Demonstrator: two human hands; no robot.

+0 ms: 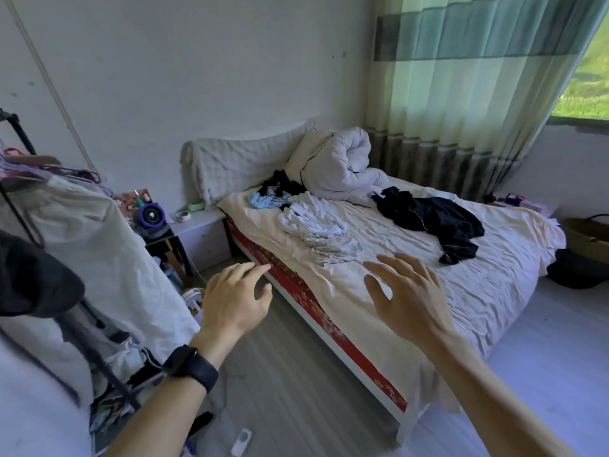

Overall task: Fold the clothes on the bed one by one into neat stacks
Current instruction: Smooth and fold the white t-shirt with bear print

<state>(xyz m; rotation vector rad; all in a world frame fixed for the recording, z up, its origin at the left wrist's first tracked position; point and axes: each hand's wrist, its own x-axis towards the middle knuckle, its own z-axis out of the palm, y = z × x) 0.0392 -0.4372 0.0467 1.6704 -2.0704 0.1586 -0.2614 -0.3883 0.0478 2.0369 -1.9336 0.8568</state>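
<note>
A bed [478, 291] with a cream sheet fills the middle of the view. On it lie a crumpled white garment [316, 225], a light blue garment [263, 201], small black clothes [280, 186] near the pillow end, and a black garment [438, 222] to the right. My left hand [234, 298], with a dark watch on its wrist, hovers over the bed's near edge with relaxed fingers and holds nothing. My right hand [405, 291] is spread open above the sheet, just short of the white garment, touching no clothing.
A rolled white duvet [339, 163] lies at the head by a padded headboard [237, 166]. A covered clothes rack [82, 258] stands at left, a bedside table [201, 232] with a speaker [151, 216] behind it. Curtains [461, 94] hang at right; floor runs between rack and bed.
</note>
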